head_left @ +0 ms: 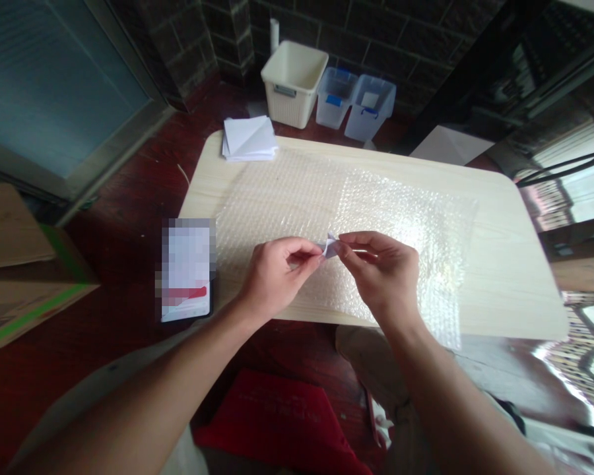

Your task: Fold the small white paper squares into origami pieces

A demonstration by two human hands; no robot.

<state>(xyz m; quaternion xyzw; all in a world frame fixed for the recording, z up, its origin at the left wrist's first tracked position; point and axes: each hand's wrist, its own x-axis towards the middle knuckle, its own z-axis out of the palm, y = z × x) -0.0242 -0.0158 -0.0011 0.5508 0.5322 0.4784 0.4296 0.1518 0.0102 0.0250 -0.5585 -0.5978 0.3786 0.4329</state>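
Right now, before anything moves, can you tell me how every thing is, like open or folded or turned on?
Left hand: closed in a pinch
Right hand: closed in a pinch
Small white paper: folded, held between both hands
Bubble wrap: spread out on the table
Paper stack: piled, edges uneven
Phone: screen lit, picture blurred
Cream plastic basket: upright, open
Clear plastic bins: upright, open

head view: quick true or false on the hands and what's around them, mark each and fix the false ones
1. The left hand and right hand pinch one small paper. True.
2. Both hands are gloved. False: both are bare.
3. Bubble wrap is spread on the table. True.
4. A stack of white sheets lies at the table's far left corner. True.
5. The right hand rests on the stack. False: it pinches the small paper.
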